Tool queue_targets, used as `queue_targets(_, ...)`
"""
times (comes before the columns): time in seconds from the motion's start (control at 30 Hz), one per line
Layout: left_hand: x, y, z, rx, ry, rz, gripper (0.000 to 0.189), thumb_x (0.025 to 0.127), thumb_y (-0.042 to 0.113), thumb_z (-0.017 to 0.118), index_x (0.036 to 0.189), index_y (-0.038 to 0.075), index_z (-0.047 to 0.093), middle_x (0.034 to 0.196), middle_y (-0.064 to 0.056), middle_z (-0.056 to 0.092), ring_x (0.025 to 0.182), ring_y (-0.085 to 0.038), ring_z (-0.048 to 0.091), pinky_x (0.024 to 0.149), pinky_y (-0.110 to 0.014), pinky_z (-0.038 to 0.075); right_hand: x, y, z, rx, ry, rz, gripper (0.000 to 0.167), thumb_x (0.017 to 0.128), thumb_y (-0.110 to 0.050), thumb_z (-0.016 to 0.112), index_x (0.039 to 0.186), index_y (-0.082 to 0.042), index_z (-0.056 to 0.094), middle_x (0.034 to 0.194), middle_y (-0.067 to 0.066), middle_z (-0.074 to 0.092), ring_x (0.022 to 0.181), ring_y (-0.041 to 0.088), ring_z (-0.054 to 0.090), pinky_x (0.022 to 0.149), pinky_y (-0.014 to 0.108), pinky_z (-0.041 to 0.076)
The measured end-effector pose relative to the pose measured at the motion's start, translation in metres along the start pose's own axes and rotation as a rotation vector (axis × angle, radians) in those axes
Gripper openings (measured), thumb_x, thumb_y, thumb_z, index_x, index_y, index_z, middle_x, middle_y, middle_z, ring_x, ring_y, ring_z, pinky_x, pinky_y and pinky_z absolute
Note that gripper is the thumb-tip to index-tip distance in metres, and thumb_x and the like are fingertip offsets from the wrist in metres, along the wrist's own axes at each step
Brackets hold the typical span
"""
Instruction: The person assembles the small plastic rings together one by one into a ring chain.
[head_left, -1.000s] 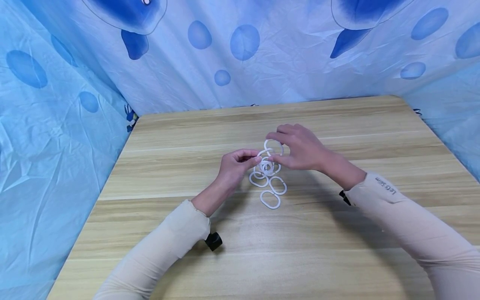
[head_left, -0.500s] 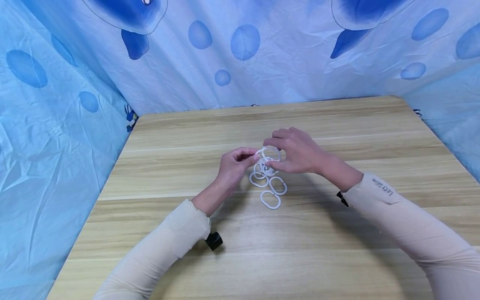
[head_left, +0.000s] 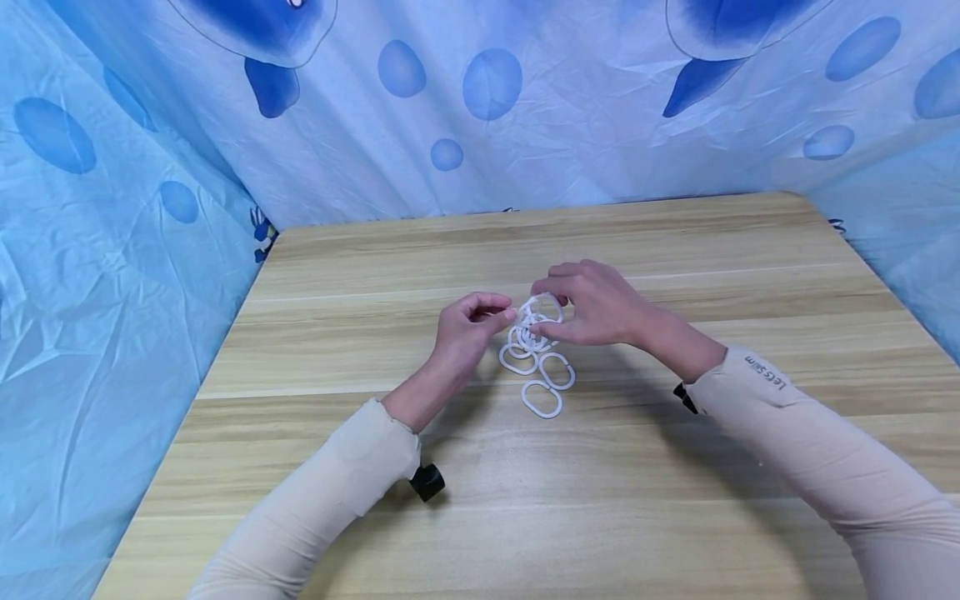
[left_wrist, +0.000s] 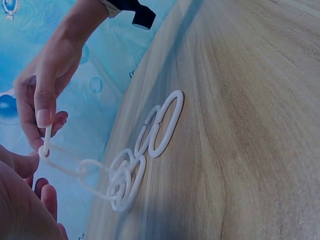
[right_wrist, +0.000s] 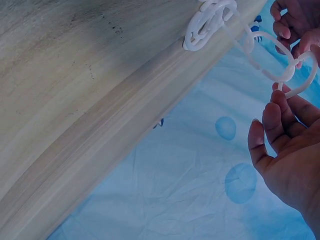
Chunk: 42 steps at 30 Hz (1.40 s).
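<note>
My right hand (head_left: pixel 596 308) pinches a white oval plastic link (right_wrist: pixel 300 91) between thumb and fingers, holding it above the table. From it hangs a short chain of joined links (left_wrist: pixel 93 188), running down to a small heap of links (right_wrist: pixel 210 22) on the wood. Beside that chain's top, my left hand (head_left: pixel 467 332) has its thumb and fingers apart in the left wrist view, close to the upper links. Whether the left thumb touches a link is hard to tell. Two more links lie flat on the near side, the closest one (head_left: pixel 542 416) toward me.
The wooden table (head_left: pixel 675 500) spreads out around both hands. Blue patterned curtain (head_left: pixel 330 158) hangs behind its far edge and along the sides. A black wrist camera (head_left: pixel 427 482) sits under the left sleeve.
My right hand has come slightly down and nearer with its link. The left fingers have let go of the link they pinched. The links on the near side stay put.
</note>
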<state>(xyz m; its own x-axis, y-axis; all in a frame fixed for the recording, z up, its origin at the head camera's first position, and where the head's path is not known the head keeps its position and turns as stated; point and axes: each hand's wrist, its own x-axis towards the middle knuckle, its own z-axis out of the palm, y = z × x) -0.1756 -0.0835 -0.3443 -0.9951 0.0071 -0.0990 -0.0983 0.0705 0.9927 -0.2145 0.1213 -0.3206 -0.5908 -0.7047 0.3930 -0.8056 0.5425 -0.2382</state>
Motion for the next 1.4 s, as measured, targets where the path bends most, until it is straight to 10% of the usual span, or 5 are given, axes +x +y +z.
queue_targets(0.43, -0.003, 0.001, -0.001, 0.113, -0.084, 0.069, 0.022, 0.083, 0.004, 0.074, 0.103, 0.012, 0.075, 0.106, -0.008, 0.064, 0.088, -0.018, 0.057, 0.075, -0.031, 0.050, -0.001, -0.003, 0.001, 0.196, -0.096, 0.057, 0.036, 0.083, -0.041, 0.072, 0.107, -0.014, 0.071, 0.072, 0.000, 0.053, 0.067, 0.017, 0.048, 0.057, 0.028, 0.038)
queue_targets(1.0, -0.001, -0.003, -0.002, 0.156, -0.041, 0.114, 0.016, 0.081, 0.008, 0.076, 0.096, 0.013, 0.077, 0.101, 0.001, 0.065, 0.089, -0.018, 0.056, 0.072, -0.028, 0.047, -0.002, -0.001, 0.002, 0.536, -0.191, 0.155, 0.032, 0.093, -0.031, 0.063, 0.118, -0.013, 0.068, 0.093, -0.004, 0.065, 0.077, 0.015, 0.056, 0.065, 0.032, 0.047)
queue_targets(1.4, 0.001, -0.001, -0.002, 0.026, 0.011, 0.065, 0.019, 0.082, 0.009, 0.077, 0.099, 0.004, 0.074, 0.094, -0.005, 0.070, 0.085, -0.012, 0.060, 0.078, -0.021, 0.050, -0.020, 0.021, -0.005, 0.505, -0.115, 0.327, 0.028, 0.101, -0.022, 0.050, 0.116, -0.006, 0.066, 0.107, 0.014, 0.067, 0.088, 0.020, 0.057, 0.078, 0.036, 0.047)
